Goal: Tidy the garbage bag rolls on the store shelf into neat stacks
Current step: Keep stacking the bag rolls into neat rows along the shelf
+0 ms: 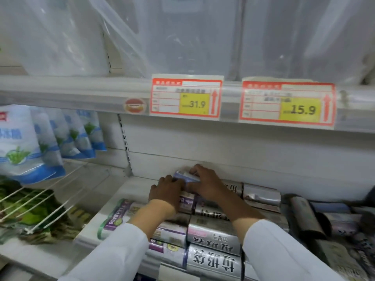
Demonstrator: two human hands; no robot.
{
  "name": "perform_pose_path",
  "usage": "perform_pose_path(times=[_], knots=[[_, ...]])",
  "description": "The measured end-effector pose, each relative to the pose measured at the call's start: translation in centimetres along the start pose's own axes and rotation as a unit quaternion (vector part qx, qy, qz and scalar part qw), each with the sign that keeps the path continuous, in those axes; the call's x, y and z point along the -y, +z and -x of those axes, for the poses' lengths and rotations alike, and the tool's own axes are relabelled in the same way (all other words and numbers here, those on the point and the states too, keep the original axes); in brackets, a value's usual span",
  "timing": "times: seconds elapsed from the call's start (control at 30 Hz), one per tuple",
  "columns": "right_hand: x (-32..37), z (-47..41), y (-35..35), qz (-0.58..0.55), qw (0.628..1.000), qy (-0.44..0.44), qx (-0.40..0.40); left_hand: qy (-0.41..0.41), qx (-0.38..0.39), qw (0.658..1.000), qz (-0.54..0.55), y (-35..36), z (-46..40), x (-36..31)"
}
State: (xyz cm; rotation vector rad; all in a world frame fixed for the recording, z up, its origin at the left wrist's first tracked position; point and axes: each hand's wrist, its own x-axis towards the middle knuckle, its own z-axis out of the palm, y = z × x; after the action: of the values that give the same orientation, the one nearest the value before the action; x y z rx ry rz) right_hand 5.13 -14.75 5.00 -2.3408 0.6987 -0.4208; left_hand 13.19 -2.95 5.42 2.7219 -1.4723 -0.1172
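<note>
Fingers (195, 169) of right hand (205, 182) curl over a small purple-and-white plastic-wrapped garbage bag roll (185, 176) at the shelf back; left hand (165, 192) rests flat w/ straight fingers against its near side. Nearer silver-wrapped rolls (213, 236) look stacked; dark rolls (308, 218) at right still lie jumbled, so approx half done. Above, orange price tags (185, 97).

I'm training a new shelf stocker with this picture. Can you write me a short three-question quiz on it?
1. True or false: both hands are on rolls at the back of the shelf.
2. Which price tag is nearer the left hand: A) 31.9 B) 15.9?
3. What hangs on the wire hooks at left?

Key:
1. True: left hand and right hand on a garbage bag roll.
2. A, the 31.9 tag.
3. Blue and white pouches.
</note>
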Motion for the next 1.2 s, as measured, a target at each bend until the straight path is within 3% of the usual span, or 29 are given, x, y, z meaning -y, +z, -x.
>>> perform_pose_path(times=[0.27,0.47,0.63,0.77,1.2], knots=[[-0.9,-2.0,2.3,0.023,0.998,0.018,0.052,0.008,-0.028,0.998,0.054,1.6,-0.4,0.7],[-0.4,-1.1,1.3,0.043,0.991,0.056,0.112,-0.007,-0.026,1.000,0.014,1.5,-0.2,-0.9],[-1.8,2.0,-2.2,-0.027,0.996,0.061,-0.054,-0.021,-0.037,0.999,0.004,1.0,0.1,-3.3],[-4.8,5.8,-5.6,-0.041,0.984,0.078,-0.155,0.031,-0.052,0.998,0.032,0.4,0.4,-8.7],[-17.9,18.0,-15.5,0.055,0.948,0.183,-0.254,0.185,0.015,0.981,0.056,3.1,2.3,-29.3]])
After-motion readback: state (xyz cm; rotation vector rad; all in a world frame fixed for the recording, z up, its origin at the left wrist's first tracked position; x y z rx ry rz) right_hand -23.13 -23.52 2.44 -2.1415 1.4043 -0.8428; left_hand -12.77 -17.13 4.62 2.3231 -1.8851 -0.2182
